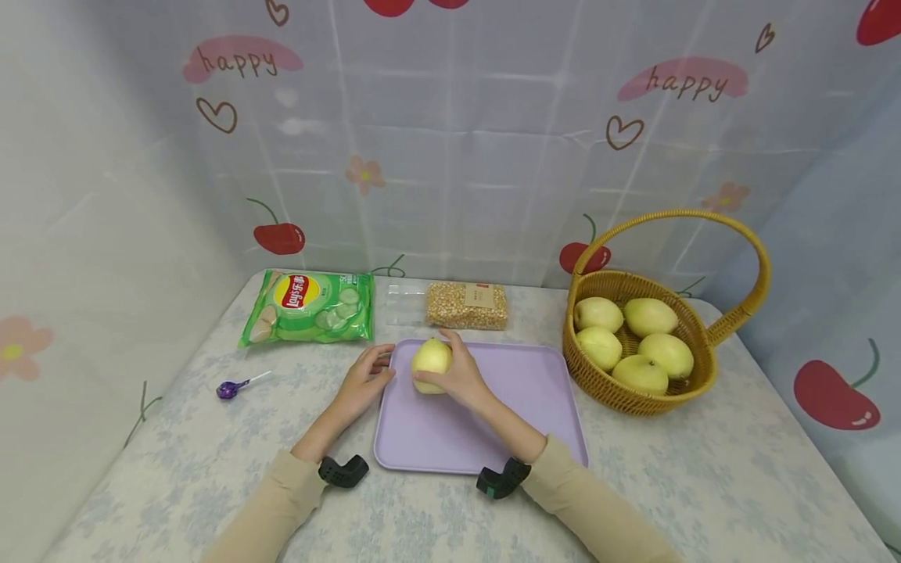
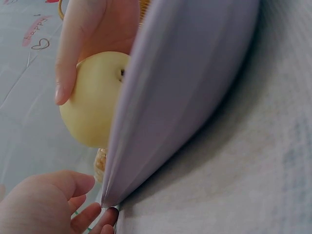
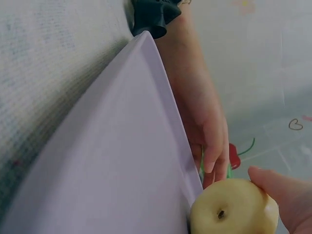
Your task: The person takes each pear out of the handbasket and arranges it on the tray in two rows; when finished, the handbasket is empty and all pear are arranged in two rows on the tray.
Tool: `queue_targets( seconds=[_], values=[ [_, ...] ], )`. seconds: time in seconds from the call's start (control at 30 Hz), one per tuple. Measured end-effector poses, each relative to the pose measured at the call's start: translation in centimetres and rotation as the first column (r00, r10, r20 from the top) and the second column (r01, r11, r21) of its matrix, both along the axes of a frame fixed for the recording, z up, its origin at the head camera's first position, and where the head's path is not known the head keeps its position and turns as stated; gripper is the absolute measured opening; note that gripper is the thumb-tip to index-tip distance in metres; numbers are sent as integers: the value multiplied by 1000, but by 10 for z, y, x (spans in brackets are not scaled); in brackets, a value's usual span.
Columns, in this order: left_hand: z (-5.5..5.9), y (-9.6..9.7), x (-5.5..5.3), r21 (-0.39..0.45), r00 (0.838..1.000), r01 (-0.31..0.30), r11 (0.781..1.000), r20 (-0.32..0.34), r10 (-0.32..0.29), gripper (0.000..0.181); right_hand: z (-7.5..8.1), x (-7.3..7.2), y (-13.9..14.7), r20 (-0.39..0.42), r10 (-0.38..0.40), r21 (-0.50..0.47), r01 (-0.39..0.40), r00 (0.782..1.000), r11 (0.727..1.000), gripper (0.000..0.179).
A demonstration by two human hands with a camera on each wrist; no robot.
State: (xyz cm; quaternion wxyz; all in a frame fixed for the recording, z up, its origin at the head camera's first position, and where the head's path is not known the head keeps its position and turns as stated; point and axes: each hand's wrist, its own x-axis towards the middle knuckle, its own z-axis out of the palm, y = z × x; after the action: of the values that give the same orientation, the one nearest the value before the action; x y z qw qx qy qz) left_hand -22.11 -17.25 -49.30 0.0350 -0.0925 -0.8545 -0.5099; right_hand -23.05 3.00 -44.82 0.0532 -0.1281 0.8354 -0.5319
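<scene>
A pale yellow-green pear (image 1: 431,364) is over the left part of a lilac tray (image 1: 507,414). My right hand (image 1: 461,377) grips it, thumb on the near side and fingers round the back; in the right wrist view the dark dimple of the pear (image 3: 234,207) shows. At the tray's far left corner is my left hand (image 1: 362,383), its fingers loosely bent and its fingertips at the rim. The left wrist view has the left hand (image 2: 48,202) beside the tray edge, below the held pear (image 2: 92,102).
Right of the tray stands a wicker basket (image 1: 637,405) with a tall handle, holding several pears. Behind the tray lie a green chip bag (image 1: 310,309) and a clear pack of corn kernels (image 1: 457,305). A purple-wrapped lollipop (image 1: 228,389) lies at the left.
</scene>
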Motion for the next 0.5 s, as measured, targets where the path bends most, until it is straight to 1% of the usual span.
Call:
queue_targets(
  seconds=[0.17,0.27,0.4,0.5],
  values=[
    [0,0,0,4,1000,7,1000,-12,-7,43,-2,-4,-2,-3,-27,-4,27,1000,1000,86],
    [-1,0,0,28,1000,7,1000,-18,-7,44,-3,-5,-3,-6,-40,-7,40,999,999,85],
    [0,0,1,42,1000,3,999,-6,-3,43,-3,-6,-4,3,-36,-3,36,999,999,84],
    [0,0,0,26,1000,3,1000,6,-3,43,-2,-6,-5,15,-30,0,30,999,1000,84]
  ],
)
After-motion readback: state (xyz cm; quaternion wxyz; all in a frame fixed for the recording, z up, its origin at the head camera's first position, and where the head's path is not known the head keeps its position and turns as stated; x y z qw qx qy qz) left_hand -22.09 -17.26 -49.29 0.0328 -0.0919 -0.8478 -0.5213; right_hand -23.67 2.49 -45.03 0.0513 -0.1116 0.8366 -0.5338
